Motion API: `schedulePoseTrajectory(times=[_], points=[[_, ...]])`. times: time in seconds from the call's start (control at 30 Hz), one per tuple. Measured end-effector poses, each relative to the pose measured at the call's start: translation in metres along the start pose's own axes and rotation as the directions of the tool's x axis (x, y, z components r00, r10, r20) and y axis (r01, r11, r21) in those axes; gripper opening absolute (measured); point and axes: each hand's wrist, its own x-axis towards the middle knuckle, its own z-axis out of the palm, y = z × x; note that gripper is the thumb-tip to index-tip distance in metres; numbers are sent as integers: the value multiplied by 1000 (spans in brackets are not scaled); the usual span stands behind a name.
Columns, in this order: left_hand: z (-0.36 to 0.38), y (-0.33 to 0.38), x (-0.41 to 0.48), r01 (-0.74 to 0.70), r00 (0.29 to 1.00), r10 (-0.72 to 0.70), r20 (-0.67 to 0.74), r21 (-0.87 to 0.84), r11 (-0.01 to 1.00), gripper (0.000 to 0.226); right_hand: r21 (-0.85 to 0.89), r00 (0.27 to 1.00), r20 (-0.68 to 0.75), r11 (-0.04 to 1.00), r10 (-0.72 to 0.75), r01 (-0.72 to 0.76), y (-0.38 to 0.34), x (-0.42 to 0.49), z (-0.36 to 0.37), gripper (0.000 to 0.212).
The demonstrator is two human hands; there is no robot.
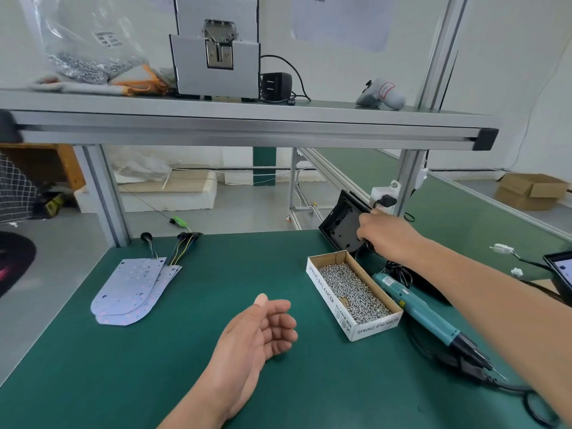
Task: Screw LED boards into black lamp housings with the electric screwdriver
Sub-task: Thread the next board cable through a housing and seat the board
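My right hand (383,233) grips a black lamp housing (342,222) at the far right of the green bench, tilted up on its edge. Palm up, my left hand (263,329) hovers over the middle of the mat with fingers loosely curled, holding nothing. A stack of white LED boards (133,289) with coloured wires lies at the left. The teal electric screwdriver (424,311) lies on the mat under my right forearm, tip pointing toward me. Beside it stands a cardboard box of silver screws (353,292).
An aluminium shelf (247,125) crosses overhead with a grey machine (216,48), a black adapter (275,85) and a bag of parts (89,41). A black cable (510,391) trails at the right front. Another housing (560,267) with white connectors sits at the right edge.
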Motion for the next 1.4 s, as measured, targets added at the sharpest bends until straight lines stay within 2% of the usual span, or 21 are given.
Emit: schedulePoseTrajectory(times=[0.23,0.4,0.63,0.73,0.8,0.9,0.97,1.07,1.13,1.27,1.4], points=[[0,1,0,-1,1000,1,8,12,1000,53,182,993,-116,983,39,-17,10,-8,-3,51],[-1,0,0,-1,1000,1,4,12,1000,51,416,976,-199,910,86,5,11,-12,-7,40],[1,0,-1,-7,1000,7,9,1,1000,60,581,957,-258,813,134,43,-4,-31,-7,34],[2,0,-1,-10,1000,10,-4,8,1000,60,631,921,-309,776,237,12,-21,-49,-15,30],[3,0,-1,-31,999,31,-32,4,1000,54,669,884,-389,739,261,76,-44,-69,-26,26],[2,-2,1,-95,984,100,-145,42,995,49,683,876,-456,693,158,231,-91,-105,-43,29],[-2,-1,4,-141,954,165,-250,112,984,60,672,872,-482,676,87,304,-122,-125,-50,28],[-13,7,7,-139,920,203,-334,207,968,81,647,870,-493,669,1,366,-157,-144,-57,26],[-20,12,8,-117,916,199,-350,242,963,80,620,859,-509,667,-60,414,-172,-154,-62,25],[-24,17,12,-68,926,198,-321,375,925,50,560,824,-528,644,-207,521,-190,-169,-70,24],[-23,16,10,-27,933,216,-288,544,839,54,529,789,-523,604,-322,597,-194,-173,-74,19]])
